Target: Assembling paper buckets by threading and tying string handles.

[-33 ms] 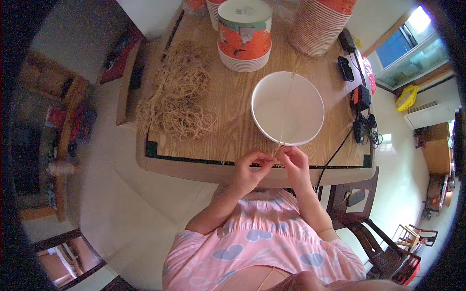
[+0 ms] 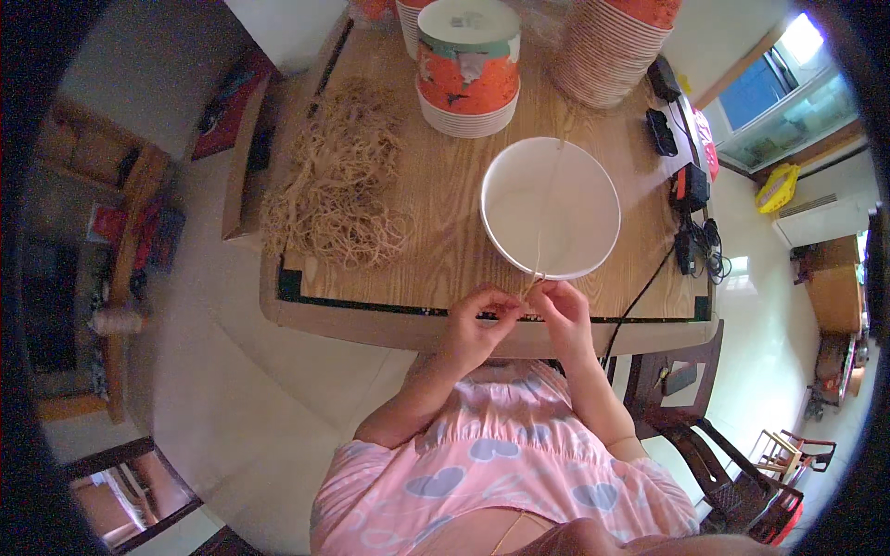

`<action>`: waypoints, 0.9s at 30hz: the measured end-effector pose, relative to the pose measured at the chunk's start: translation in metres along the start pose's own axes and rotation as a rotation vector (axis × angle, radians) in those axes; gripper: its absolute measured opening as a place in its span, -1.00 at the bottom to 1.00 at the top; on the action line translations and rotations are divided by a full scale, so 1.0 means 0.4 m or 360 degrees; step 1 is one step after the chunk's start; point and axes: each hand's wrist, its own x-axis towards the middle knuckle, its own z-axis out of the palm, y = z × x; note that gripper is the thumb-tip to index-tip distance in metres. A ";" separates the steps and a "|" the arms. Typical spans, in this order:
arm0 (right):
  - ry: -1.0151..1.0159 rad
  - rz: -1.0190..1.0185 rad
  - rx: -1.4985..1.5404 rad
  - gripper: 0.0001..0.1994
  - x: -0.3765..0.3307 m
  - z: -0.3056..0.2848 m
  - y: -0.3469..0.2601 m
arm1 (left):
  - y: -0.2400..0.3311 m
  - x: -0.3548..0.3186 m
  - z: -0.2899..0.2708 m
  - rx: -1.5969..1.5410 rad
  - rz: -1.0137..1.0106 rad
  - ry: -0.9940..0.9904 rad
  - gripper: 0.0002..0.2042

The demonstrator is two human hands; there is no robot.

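Note:
A white paper bucket (image 2: 508, 206) stands on the wooden table near its front edge, its round mouth facing up. One thin tan string (image 2: 539, 243) runs across that mouth from the far rim to the near rim. Just in front of the near rim, my left hand (image 2: 477, 318) pinches the string's end between thumb and fingertips. My right hand (image 2: 565, 310) is closed on the string too, touching or almost touching the left fingertips. The fingers partly hide how the string lies there. To the left is a loose tangled heap of tan string (image 2: 338, 190).
Behind the bucket stand a stack of orange-and-green patterned paper buckets (image 2: 468, 74) and a taller stack (image 2: 612, 56) at the far right. Black adapters (image 2: 688, 188) and cables line the right table edge. A dark wooden chair (image 2: 686, 380) is at the right front.

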 end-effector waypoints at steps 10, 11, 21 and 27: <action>-0.0059 -0.0077 0.0092 -0.92 -0.003 0.002 0.009 | 0.027 0.001 0.004 0.0036 0.0091 0.0124 -0.87; -0.0061 -0.0078 0.0092 -0.92 -0.005 0.005 0.003 | 0.022 0.002 0.004 0.0013 0.0080 0.0149 -0.88; -0.0058 -0.0077 0.0073 -0.93 -0.003 0.007 0.005 | 0.023 0.001 0.000 -0.0016 0.0085 0.0106 -0.91; -0.0006 -0.0130 0.0012 -0.95 -0.003 0.012 0.004 | 0.025 0.004 0.005 0.0077 0.0087 0.0115 -0.92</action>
